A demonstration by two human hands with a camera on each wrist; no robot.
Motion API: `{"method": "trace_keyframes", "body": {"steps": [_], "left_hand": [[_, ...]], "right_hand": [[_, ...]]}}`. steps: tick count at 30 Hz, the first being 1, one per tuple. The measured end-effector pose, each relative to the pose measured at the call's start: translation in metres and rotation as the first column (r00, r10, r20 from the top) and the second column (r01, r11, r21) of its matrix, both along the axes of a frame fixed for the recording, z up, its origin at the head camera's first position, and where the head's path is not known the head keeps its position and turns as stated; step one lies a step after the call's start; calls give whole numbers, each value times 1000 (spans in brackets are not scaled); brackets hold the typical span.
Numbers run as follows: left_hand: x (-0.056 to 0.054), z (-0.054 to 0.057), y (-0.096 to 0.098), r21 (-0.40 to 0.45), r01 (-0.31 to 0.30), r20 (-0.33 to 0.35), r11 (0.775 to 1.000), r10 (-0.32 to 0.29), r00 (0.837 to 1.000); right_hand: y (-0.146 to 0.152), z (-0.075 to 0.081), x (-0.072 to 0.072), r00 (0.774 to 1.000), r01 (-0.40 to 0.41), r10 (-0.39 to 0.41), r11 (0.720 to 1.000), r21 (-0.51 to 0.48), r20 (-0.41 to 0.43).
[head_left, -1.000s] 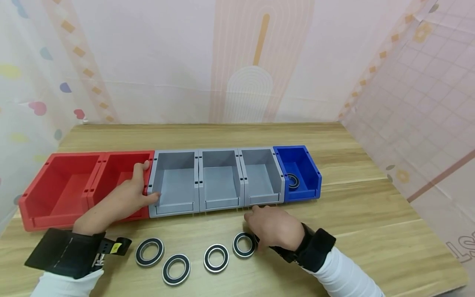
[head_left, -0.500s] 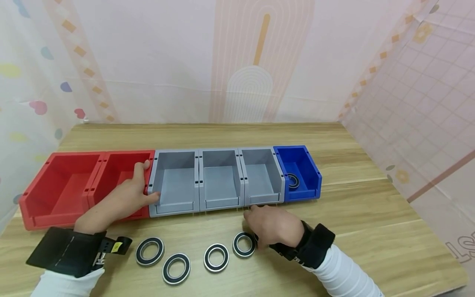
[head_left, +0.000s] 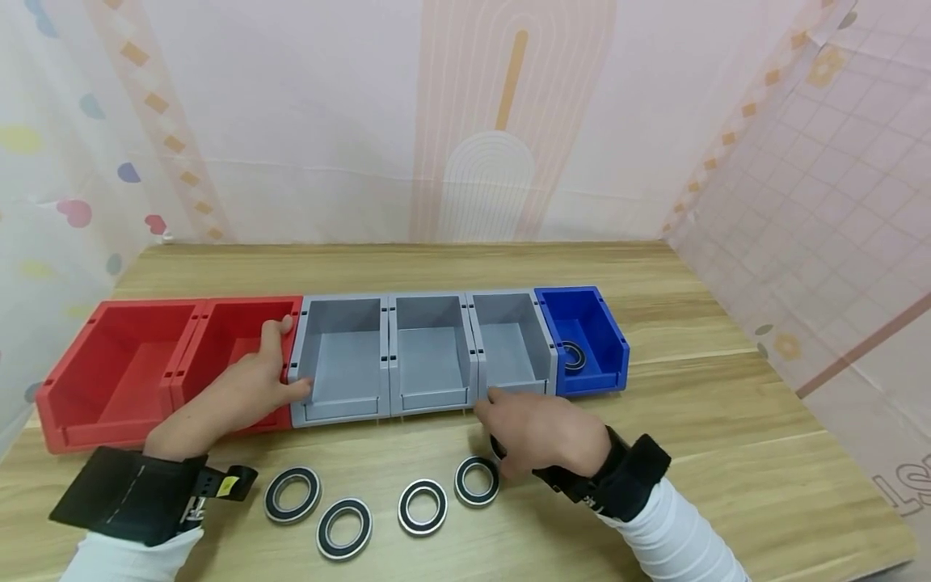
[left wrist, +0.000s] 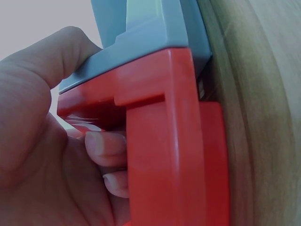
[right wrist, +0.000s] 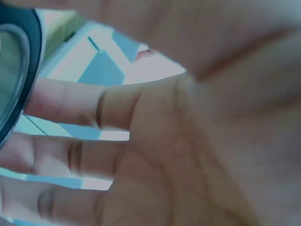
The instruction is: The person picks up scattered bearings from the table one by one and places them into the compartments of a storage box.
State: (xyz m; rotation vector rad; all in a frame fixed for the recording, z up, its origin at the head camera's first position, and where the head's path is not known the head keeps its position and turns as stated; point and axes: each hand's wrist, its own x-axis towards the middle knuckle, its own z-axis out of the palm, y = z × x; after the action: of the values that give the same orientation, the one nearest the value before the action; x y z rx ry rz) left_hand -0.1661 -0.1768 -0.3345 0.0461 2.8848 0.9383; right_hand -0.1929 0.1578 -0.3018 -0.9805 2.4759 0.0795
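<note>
My left hand (head_left: 240, 392) grips the adjoining walls of a red bin (head_left: 236, 311) and a grey bin (head_left: 342, 404). Its thumb lies on the grey side, and curled fingertips show within the red bin in the left wrist view. My right hand (head_left: 541, 432), just in front of the rightmost grey bin (head_left: 512, 388), pinches a ball bearing (right wrist: 32, 52) between thumb and fingers. The head view mostly hides that bearing behind the hand. Several more bearings lie flat on the table, the nearest one (head_left: 459, 483) just left of the right hand.
Another red bin (head_left: 120, 436) stands at the row's left end, and a middle grey bin (head_left: 436, 398) between the others. The blue bin (head_left: 592, 384) at the right end holds one small bearing (head_left: 574, 368). Wood-look table (head_left: 727, 453) extends rightward; patterned cloth (head_left: 327, 121) hangs behind.
My right hand has risen slightly toward the grey bins, and a dark edge of the bearing now shows beneath it. The left hand has stayed on the bin walls.
</note>
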Motion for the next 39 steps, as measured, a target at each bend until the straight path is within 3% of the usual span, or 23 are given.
{"method": "trace_keyframes", "body": {"steps": [6,18,28,39], "left_hand": [[0,-1,0,-1,1,1,1000,-1,1000],[-1,-2,0,2,2,5,1000,-2,1000],[0,-1,0,-3,4,-5,1000,-4,1000],[0,-1,0,1,2,-15,1000,-2,1000]], "right_hand": [[2,15,-5,999,-49,47,997,-66,-26],[2,42,-24,997,-26,10,979,-202,-83],[-1,41,-41,979,-82,30,963,-257,-203],[8,31,-69,967,-2,-77,951,-310,-242]]}}
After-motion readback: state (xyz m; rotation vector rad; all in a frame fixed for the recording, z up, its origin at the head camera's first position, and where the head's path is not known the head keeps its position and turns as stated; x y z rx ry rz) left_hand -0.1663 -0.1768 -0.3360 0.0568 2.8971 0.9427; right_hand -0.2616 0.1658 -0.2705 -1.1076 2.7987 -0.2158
